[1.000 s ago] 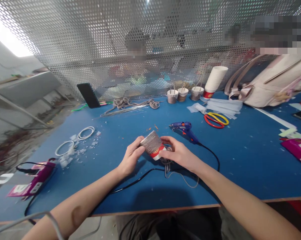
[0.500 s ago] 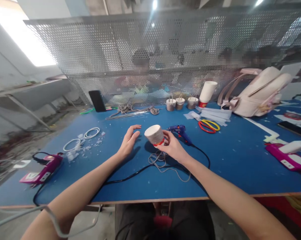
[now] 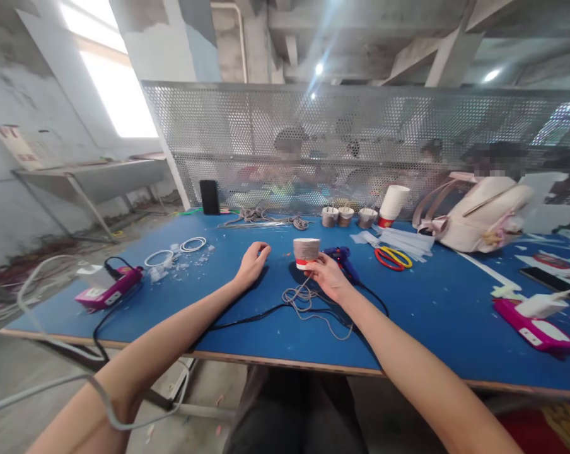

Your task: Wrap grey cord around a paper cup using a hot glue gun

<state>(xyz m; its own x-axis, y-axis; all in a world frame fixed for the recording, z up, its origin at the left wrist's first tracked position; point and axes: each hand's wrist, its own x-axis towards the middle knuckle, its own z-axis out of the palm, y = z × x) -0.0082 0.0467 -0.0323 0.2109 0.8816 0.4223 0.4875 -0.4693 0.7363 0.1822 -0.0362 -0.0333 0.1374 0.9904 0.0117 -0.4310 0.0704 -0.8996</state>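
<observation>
Near the middle of the blue bench, in the head view, a small paper cup is upright with its mouth up, grey cord wound around its upper wall and a red band showing below; whether its base touches the bench cannot be told. The right hand has its fingers closed on the cup's lower right side, by the red band. The left hand is apart from it, fingers loosely curled and parted from the thumb, with nothing seen between them. A loose tangle of cord lies just below the cup, and a blue glue gun lies just beyond the right hand, partly hidden by it. Judging by its look, the cup should be very light, its paper wall thin and easily dented, though the wound part is probably stiffer and less slippery than the bare base. A gentle hold low on the wall, thumb opposite the fingers, seems best; squeezing near the rim might bend it out of round, and pressing across the windings could shift them.
</observation>
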